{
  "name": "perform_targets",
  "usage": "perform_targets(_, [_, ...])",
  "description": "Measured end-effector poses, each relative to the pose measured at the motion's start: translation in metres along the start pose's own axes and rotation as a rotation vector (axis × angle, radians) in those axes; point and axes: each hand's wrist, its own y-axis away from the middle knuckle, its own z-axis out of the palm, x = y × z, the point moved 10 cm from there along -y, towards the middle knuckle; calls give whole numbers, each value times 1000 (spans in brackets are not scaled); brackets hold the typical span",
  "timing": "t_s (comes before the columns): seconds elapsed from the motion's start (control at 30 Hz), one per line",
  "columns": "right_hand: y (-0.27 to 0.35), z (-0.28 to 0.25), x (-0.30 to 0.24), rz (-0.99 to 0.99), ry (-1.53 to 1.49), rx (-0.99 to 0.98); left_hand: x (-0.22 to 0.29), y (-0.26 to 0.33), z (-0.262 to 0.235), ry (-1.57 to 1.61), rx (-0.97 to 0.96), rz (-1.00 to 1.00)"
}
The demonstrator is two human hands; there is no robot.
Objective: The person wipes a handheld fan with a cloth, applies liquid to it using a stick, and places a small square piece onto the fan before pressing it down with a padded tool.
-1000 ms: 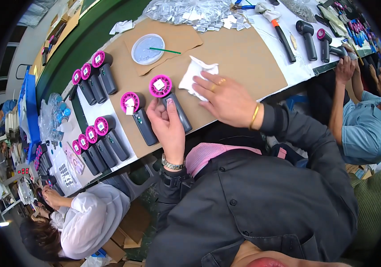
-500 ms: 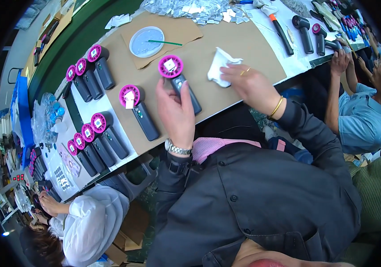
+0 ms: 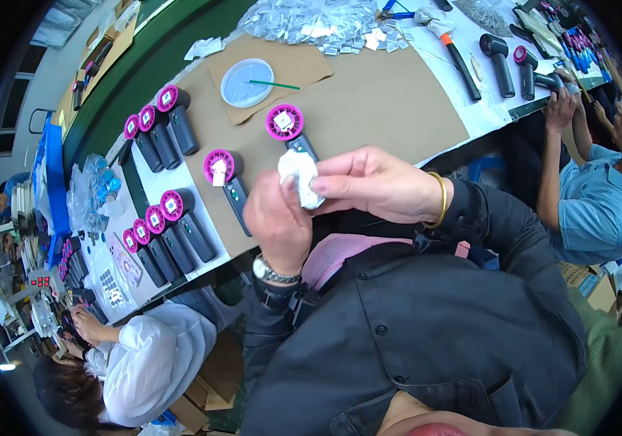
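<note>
A crumpled white cloth (image 3: pixel 298 176) is pinched between both my hands, over the lower handle of a handheld fan. My left hand (image 3: pixel 276 221) is closed on the cloth's left side, its thumb on top. My right hand (image 3: pixel 372 183) grips the other side with thumb and fingers. That fan, with a pink-rimmed head (image 3: pixel 284 122) and dark grey handle, lies on brown cardboard (image 3: pixel 383 109); the handle's lower end is hidden. Just left lies a second fan (image 3: pixel 222 167) with a white tag on its head, its handle partly behind my left hand.
Several more pink-headed fans (image 3: pixel 173 206) lie in two groups at the left. Farther back are a round white dish (image 3: pixel 248 82) with a green stick and a heap of small silvery pieces (image 3: pixel 318 25). An orange-and-black tool (image 3: pixel 462 69) lies right. Co-workers sit on both sides.
My right hand has brought the cloth leftward from the cardboard to my left hand. My left hand has left the fan's handle and now holds the cloth too. The view has shifted slightly.
</note>
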Motion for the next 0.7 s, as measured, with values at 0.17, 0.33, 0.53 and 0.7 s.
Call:
perform_targets(0.17, [-16, 9, -10, 7, 317, -3, 3, -19, -20, -167, -96, 27])
perform_targets(0.33, [-26, 10, -37, -167, 467, 20, -6, -33, -22, -28, -127, -80])
perform_targets(0.53, [-30, 6, -81, -385, 528, 83, -18, -44, -15, 151, -63, -162])
perform_targets(0.7, [-32, 16, -78, -605, 605, -4, -25, -47, -15, 38, -155, -152])
